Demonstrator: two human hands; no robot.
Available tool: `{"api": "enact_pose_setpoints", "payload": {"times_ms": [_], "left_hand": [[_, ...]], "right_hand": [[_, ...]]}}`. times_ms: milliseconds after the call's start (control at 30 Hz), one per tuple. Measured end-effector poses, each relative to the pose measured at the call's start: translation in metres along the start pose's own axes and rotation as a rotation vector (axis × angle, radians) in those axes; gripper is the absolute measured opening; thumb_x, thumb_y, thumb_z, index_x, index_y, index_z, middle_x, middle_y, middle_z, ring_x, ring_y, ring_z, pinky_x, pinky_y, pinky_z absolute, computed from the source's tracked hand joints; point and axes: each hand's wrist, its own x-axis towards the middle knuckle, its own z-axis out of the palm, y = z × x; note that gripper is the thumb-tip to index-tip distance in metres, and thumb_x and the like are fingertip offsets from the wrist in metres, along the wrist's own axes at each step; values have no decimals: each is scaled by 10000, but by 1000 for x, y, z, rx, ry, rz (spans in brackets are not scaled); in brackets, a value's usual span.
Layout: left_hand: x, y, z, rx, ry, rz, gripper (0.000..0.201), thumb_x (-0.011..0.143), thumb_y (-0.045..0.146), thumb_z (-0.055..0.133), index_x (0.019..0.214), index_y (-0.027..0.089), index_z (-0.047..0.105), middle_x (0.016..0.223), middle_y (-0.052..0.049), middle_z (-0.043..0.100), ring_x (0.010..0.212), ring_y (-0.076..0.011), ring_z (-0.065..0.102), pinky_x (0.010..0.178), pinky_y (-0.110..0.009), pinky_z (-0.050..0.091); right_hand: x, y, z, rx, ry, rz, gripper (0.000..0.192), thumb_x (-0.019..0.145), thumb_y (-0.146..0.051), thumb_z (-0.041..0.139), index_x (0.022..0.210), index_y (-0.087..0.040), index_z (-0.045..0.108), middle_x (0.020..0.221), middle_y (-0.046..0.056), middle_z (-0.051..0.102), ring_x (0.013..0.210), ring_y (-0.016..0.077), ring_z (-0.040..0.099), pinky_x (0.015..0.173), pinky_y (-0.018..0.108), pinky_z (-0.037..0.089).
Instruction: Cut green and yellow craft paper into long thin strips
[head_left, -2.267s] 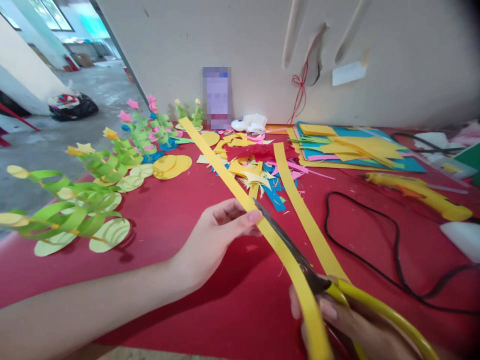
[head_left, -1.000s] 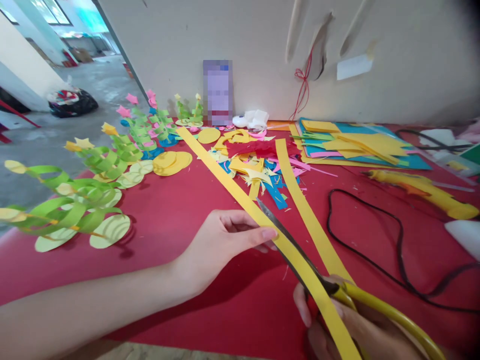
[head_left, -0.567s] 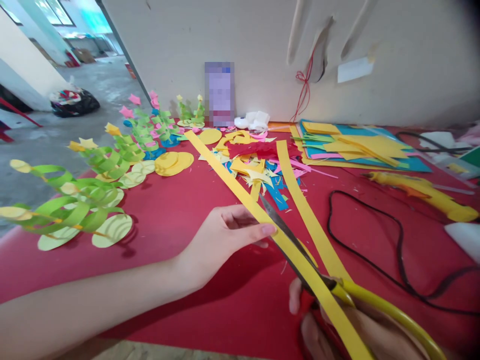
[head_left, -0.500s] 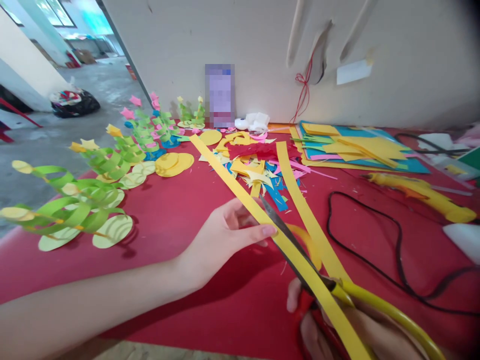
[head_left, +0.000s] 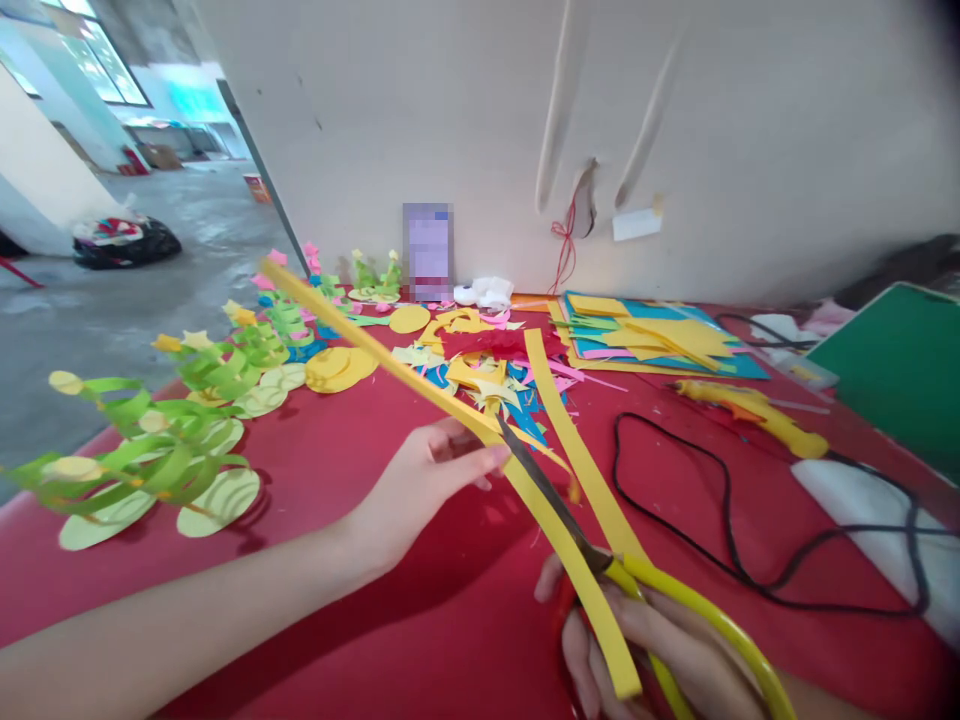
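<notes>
Between thumb and fingers, my left hand (head_left: pixel 427 490) pinches a long yellow paper strip (head_left: pixel 551 525) above the red tabletop. The strip slants from upper left down toward my right hand (head_left: pixel 637 640), which is closed round the handles of a pair of scissors (head_left: pixel 544 480). One handle is yellow; a red part shows below it. The blades lie along the strip's right edge, where a thin yellow sliver (head_left: pixel 540 445) curls away. Another yellow strip (head_left: pixel 581 440) lies just right of the blades. My left fingertips are partly hidden behind the paper.
Green paper spiral decorations (head_left: pixel 142 440) on round bases line the left side. Paper scraps (head_left: pixel 480 375) heap at the middle back, beside stacked coloured sheets (head_left: pixel 645 340). A yellow glue gun (head_left: pixel 750 415) with a black cord (head_left: pixel 712 455) lies at right. A phone (head_left: pixel 428 250) leans on the wall.
The view has shifted, bringing a green board in at right. The strip's far end has swung up and left, and a thin sliver now stands away from its edge at the blades.
</notes>
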Motion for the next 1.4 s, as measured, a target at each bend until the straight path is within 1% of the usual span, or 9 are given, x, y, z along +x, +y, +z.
{"api": "enact_pose_setpoints", "payload": {"times_ms": [133,233,467,633,700,867,1000,1200,1400], "left_hand": [[10,17,-12,-126,193,194,88,689,223,652,770,191,663,800,9,643,771,-111,563,736,-217,433],[13,35,-19,-233,220,292,48,702,211,631,731,174,643,793,8,622,762,-113,554,703,-221,440],[-1,47,-13,-303,-29,216,208,787,172,468,606,138,564,629,-7,503,635,-113,472,613,-219,419],[-9,38,-8,-286,-219,163,277,818,171,408,579,150,546,616,-10,486,637,-117,457,657,-230,394],[-12,37,-6,-260,-254,135,272,816,182,414,582,152,550,613,-14,493,634,-124,464,667,-243,389],[-21,33,0,-195,-366,51,257,794,192,440,573,145,564,581,-18,501,593,-134,474,631,-259,366],[-22,29,2,-171,-448,-52,220,759,170,473,571,121,576,534,-23,505,536,-120,449,546,-243,327],[-19,30,-2,-74,-411,-80,179,725,211,520,581,116,567,536,-16,492,511,-106,413,487,-237,281],[-15,24,-4,47,-431,-50,207,735,308,546,639,127,570,540,12,435,510,-101,402,511,-237,324]], "right_hand": [[1,-2,7,-93,68,-21,372,812,-486,369,926,-137,428,543,-3,528,346,32,392,329,127,256],[0,-16,12,-255,249,-67,354,815,-485,356,910,-152,428,527,-24,507,309,30,351,308,137,238],[-6,-46,-23,-1314,710,-286,162,785,-300,431,813,-167,519,580,55,574,515,180,547,475,261,357],[-7,-46,-35,-1843,821,85,283,784,-184,390,978,-33,530,771,197,623,647,308,600,522,358,397],[-7,-51,-29,-1919,829,93,326,756,-164,454,1041,-22,522,876,224,609,767,347,589,591,408,425],[-8,-73,-1,-1465,473,-248,276,830,-304,407,1041,-193,546,1074,91,562,989,235,508,839,369,384],[4,-86,23,-907,252,-253,294,840,-435,366,867,-242,586,884,-3,593,853,138,524,767,230,394],[25,-89,28,-487,120,-235,222,785,-386,505,760,-175,566,681,-22,495,650,84,445,644,197,353],[25,-90,27,-438,83,-204,164,759,-325,551,772,-162,560,698,-23,483,628,68,409,605,182,338]]}}
